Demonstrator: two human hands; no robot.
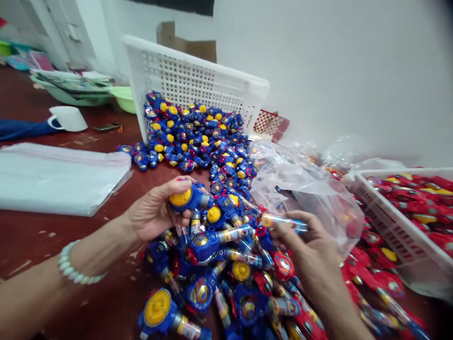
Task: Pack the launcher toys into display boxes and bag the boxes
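Left grip point(155, 210) clasps a blue toy point(189, 198) (yellow-capped); right grip point(311, 241) pinches a clear tube point(283, 221).

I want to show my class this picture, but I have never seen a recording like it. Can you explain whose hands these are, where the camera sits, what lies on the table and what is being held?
There is no machine here. A person wears one camera on the head, looking down at their own two bare hands. The left hand, with a pale bead bracelet on the wrist, grips a blue plastic toy with a yellow round cap. The right hand holds a thin clear tube-shaped toy piece beside a crinkled clear plastic bag. On the dark red table lies a heap of similar blue and yellow toys, spilling from a tipped white plastic basket. Another white basket of red toys stands on the right.
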